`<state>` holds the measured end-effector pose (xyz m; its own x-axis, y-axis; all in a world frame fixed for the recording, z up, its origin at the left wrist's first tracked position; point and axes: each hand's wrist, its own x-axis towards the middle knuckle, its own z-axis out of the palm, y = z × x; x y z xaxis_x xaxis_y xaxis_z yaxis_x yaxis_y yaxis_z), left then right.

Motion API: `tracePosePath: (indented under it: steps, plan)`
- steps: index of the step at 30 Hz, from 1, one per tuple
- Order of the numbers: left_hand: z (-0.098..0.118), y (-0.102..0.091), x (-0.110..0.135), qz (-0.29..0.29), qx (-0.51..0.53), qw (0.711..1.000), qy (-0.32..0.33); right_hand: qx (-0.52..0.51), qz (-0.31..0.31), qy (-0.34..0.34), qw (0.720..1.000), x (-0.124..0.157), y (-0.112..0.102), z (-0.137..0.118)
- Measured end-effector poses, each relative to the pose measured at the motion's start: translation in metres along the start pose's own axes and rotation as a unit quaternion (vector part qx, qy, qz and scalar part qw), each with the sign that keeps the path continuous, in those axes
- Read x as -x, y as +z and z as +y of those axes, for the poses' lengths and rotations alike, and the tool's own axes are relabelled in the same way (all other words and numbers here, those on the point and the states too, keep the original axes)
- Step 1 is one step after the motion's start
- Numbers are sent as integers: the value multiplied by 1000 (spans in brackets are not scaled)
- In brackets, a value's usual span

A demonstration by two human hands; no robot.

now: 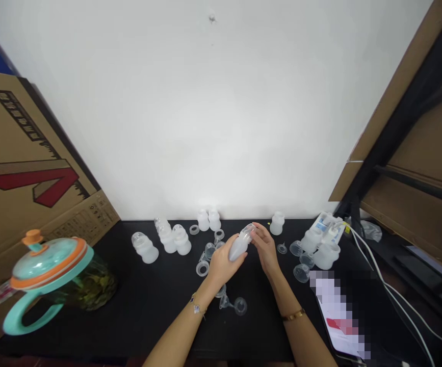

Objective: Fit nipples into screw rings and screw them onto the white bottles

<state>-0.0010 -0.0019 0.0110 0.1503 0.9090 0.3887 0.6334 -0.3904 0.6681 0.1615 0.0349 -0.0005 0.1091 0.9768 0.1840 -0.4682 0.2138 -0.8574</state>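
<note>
A baby bottle (237,248) with a milky white body lies tilted in my left hand (221,261), whose fingers wrap round it. My right hand (265,247) has its fingers closed on the clear cap (248,232) at the bottle's upper end. Left of my left hand are white rings (202,268) and clear cup-shaped parts (210,250). Below it lie clear funnel-like pieces (239,306), partly hidden by my wrist. An uncapped white bottle (277,223) stands beyond my right hand, with a small clear disc (282,248) near it.
Several capped bottles (145,248) stand at left, and two more bottles (204,220) by the wall. Further bottles (326,256) and clear caps (301,272) sit at right near a phone (339,321) and white cables (389,290). A teal-lidded jug (91,288) stands far left beside a cardboard box (22,153).
</note>
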Motion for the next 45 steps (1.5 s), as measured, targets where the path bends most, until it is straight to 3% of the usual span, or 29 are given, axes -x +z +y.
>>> tracePosePath:
  steps: [45]
  plan:
    - [-3, 1, 0, -8, 0, 1000, 22, 13, -7, 19, 1000, 0, 1, -1]
